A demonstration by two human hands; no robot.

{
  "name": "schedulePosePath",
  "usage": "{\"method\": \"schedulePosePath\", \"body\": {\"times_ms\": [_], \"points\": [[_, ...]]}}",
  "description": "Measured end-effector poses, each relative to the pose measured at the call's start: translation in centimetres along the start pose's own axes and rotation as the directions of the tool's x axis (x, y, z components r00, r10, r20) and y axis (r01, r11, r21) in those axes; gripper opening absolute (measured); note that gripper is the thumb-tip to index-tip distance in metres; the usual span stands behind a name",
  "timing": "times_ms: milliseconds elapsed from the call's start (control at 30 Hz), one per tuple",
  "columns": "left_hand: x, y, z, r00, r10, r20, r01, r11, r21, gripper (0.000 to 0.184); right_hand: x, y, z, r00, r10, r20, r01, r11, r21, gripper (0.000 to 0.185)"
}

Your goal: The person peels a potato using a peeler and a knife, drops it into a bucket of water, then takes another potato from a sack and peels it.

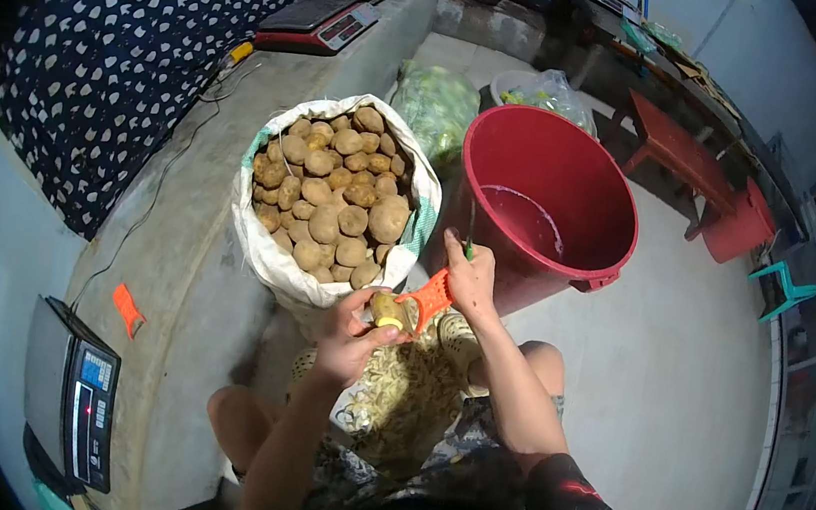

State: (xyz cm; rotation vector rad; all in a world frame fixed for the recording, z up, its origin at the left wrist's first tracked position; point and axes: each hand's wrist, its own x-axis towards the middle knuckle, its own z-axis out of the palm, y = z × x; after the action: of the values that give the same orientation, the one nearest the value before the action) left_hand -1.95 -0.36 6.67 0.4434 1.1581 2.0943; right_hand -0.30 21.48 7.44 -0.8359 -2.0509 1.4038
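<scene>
My left hand [351, 334] is closed around a potato [388, 308], which shows a pale yellow peeled patch on its lower side. My right hand [471, 280] grips an orange peeler [431, 300], its head against or very near the potato. A thin dark strip with a green part [469, 251] sticks up from the right fist; it looks like a small knife, though I cannot be sure. Just beyond the hands stands a white sack [263, 249] full of unpeeled potatoes [323, 222]. Peelings [393, 389] lie heaped on the floor between my feet.
A large red tub [536, 282] with some liquid inside stands right of the sack. Behind are bags of green produce [435, 107]. On the left ledge are a second orange peeler [128, 310] and two scales [93, 411]. A red bench [677, 150] is at the right.
</scene>
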Motion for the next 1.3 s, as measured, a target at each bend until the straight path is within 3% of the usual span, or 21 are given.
{"method": "schedulePosePath", "body": {"times_ms": [167, 233, 300, 367, 633, 700, 733, 767, 833, 900, 967, 1067, 1100, 1167, 1200, 1267, 1300], "points": [[0.3, -1.1, -0.6, 0.993, 0.108, 0.057, -0.110, 0.993, 0.034, 0.054, -1.2, -1.7, -0.1, 0.992, -0.118, 0.049, 0.123, 0.985, -0.120, 0.037], [0.4, -1.4, -0.9, 0.994, 0.092, 0.064, -0.095, 0.994, 0.048, 0.052, -1.1, -1.7, -0.1, 0.961, -0.265, 0.075, 0.276, 0.913, -0.300, 0.031], [0.4, -1.4, -0.8, 0.995, 0.079, 0.069, -0.083, 0.995, 0.061, 0.050, -1.2, -2.0, -0.4, 0.968, -0.240, 0.079, 0.253, 0.919, -0.303, 0.030], [0.3, -1.0, -0.4, 0.994, 0.060, 0.086, -0.073, 0.985, 0.155, 0.048, -1.1, -2.3, -0.6, 0.927, -0.337, 0.164, 0.372, 0.880, -0.296, 0.030], [-0.6, 0.3, 0.2, 0.987, -0.090, 0.130, 0.075, 0.990, 0.122, 0.052, -0.4, -2.7, -1.1, 0.902, -0.366, 0.227, 0.430, 0.810, -0.399, 0.037], [-1.3, 0.3, 0.1, 0.983, -0.121, 0.136, 0.111, 0.990, 0.082, 0.053, 1.1, -1.4, -1.5, 0.949, -0.286, 0.130, 0.313, 0.825, -0.471, 0.039], [-1.3, 0.3, -0.1, 0.979, -0.072, 0.190, 0.068, 0.997, 0.027, 0.054, 2.0, -1.7, -2.2, 0.986, -0.076, 0.149, 0.136, 0.882, -0.451, 0.039], [-1.3, 0.4, -0.3, 0.970, -0.026, 0.243, 0.034, 0.999, -0.030, 0.055, 2.0, -1.7, -2.1, 0.986, -0.081, 0.143, 0.138, 0.884, -0.447, 0.039], [-1.0, 0.5, 0.3, 0.983, -0.002, 0.182, 0.002, 1.000, -0.003, 0.053, 1.3, -2.4, -2.1, 0.981, -0.129, 0.146, 0.174, 0.920, -0.352, 0.037], [-0.4, -0.6, 0.4, 0.986, 0.092, 0.138, -0.066, 0.981, -0.184, 0.050, -1.4, -5.1, -2.3, 0.935, -0.311, 0.170, 0.355, 0.831, -0.428, 0.031], [-0.5, -0.3, 0.7, 0.978, 0.130, 0.165, -0.110, 0.985, -0.130, 0.048, -2.7, -7.4, -2.8, 0.896, -0.417, 0.153, 0.432, 0.741, -0.513, 0.031], [-0.2, -1.7, 0.2, 0.987, 0.061, 0.149, -0.017, 0.959, -0.285, 0.048, -0.4, -2.8, -1.5, 0.938, -0.300, 0.173, 0.345, 0.856, -0.384, 0.032], [-0.3, -1.8, 0.0, 0.987, 0.070, 0.148, -0.025, 0.958, -0.284, 0.048, -0.5, -3.1, -1.1, 0.978, -0.112, 0.177, 0.169, 0.921, -0.352, 0.034], [-0.4, -2.1, -0.5, 0.982, 0.002, 0.191, 0.056, 0.953, -0.296, 0.049, -0.2, -3.0, -1.3, 0.973, -0.158, 0.167, 0.212, 0.898, -0.386, 0.035], [-0.1, -1.6, -0.4, 0.973, 0.051, 0.226, 0.003, 0.973, -0.232, 0.053, -0.1, -3.1, -1.5, 0.974, -0.157, 0.166, 0.211, 0.898, -0.386, 0.035], [-0.8, -0.5, -0.4, 0.966, 0.015, 0.258, 0.035, 0.981, -0.189, 0.054, 0.0, -2.9, -2.2, 0.904, -0.397, 0.160, 0.425, 0.789, -0.444, 0.037], [-1.1, 0.1, -0.1, 0.958, -0.015, 0.287, 0.058, 0.988, -0.141, 0.055, 0.2, -2.7, -2.7, 0.905, -0.393, 0.163, 0.423, 0.789, -0.445, 0.037]]}}
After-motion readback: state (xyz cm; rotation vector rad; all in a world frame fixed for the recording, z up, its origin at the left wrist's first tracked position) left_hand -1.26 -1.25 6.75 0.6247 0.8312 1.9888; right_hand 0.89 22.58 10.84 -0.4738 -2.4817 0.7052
